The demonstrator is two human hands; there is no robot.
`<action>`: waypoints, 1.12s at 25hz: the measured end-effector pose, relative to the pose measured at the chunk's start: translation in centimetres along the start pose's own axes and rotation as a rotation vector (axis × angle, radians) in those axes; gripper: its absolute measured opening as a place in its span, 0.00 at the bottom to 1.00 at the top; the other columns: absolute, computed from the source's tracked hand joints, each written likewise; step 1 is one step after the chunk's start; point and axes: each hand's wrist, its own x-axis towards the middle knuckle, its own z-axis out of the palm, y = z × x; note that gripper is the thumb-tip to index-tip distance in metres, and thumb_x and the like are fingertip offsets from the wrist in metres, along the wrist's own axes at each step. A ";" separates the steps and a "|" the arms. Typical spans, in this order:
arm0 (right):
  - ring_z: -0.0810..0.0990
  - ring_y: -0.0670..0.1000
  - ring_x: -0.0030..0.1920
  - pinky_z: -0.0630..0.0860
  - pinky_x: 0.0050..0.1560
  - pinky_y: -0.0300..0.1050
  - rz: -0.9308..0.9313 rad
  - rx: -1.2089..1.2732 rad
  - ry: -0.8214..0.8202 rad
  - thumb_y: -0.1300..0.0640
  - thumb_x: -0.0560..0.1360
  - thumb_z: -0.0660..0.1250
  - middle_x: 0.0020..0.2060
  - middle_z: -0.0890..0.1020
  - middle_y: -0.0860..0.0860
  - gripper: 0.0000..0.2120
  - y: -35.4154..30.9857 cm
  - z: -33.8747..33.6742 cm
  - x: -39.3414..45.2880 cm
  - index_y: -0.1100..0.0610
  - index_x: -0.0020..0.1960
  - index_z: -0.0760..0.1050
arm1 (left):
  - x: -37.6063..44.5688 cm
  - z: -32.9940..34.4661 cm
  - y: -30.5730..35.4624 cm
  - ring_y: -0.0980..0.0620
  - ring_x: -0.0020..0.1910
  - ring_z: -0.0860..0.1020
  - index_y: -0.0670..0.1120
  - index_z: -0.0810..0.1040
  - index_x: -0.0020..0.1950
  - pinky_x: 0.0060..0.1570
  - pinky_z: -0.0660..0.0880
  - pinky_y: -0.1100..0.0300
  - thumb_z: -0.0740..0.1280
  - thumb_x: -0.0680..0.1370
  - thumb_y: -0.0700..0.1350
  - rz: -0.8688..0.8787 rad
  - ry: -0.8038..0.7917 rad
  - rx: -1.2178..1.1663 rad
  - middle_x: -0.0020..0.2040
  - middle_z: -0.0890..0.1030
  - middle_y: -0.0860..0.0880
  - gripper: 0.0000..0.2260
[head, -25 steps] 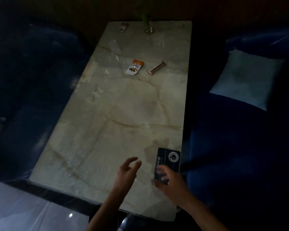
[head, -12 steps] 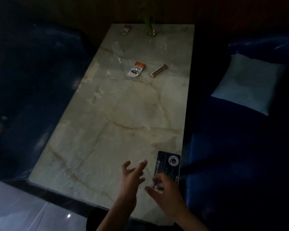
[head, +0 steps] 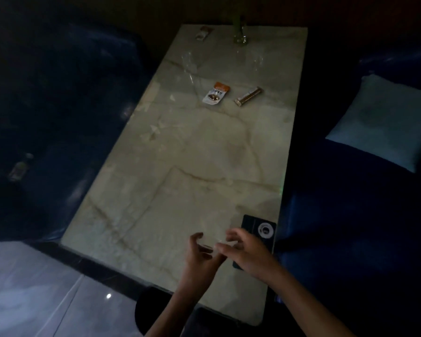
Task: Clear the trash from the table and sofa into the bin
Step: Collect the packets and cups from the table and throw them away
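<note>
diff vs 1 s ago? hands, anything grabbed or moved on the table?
The left hand and right hand closed in until their fingertips nearly meet over the near end of the pale marble table; the right came off the dark rectangular card. Whether they hold anything is unclear. Card, orange-and-white snack packet and brown wrapper bar unmoved.

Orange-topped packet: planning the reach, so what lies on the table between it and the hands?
In the head view, only bare marble table lies between the orange-topped packet and the left hand and right hand. The brown wrapper lies right of the packet.
</note>
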 end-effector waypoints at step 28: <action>0.83 0.51 0.48 0.79 0.45 0.36 -0.017 -0.065 -0.341 0.67 0.70 0.76 0.53 0.82 0.59 0.22 -1.7 37.6 -4.3 0.60 0.60 0.71 | -18.8 -26.9 -28.4 0.55 0.55 0.77 0.48 0.74 0.64 0.53 0.76 0.65 0.75 0.71 0.49 -0.232 0.316 -0.255 0.59 0.78 0.49 0.23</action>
